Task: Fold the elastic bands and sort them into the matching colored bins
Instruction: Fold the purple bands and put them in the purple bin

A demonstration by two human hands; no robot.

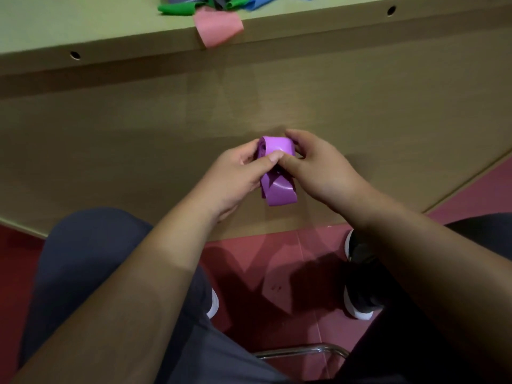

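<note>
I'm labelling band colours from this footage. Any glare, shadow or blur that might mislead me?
Head view: dim, warm light; white glare patches on the glossy purple band held by the left hand and right hand; dark shadows on the red floor; pink band at the table edge slightly soft, colour readable.

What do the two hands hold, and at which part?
The left hand and right hand pinch the folded purple elastic band at its upper part.

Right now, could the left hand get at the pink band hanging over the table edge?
Probably, once freed: nothing stands between the left hand and the pink band, but it and the right hand grip the purple band, so it must let go.
</note>
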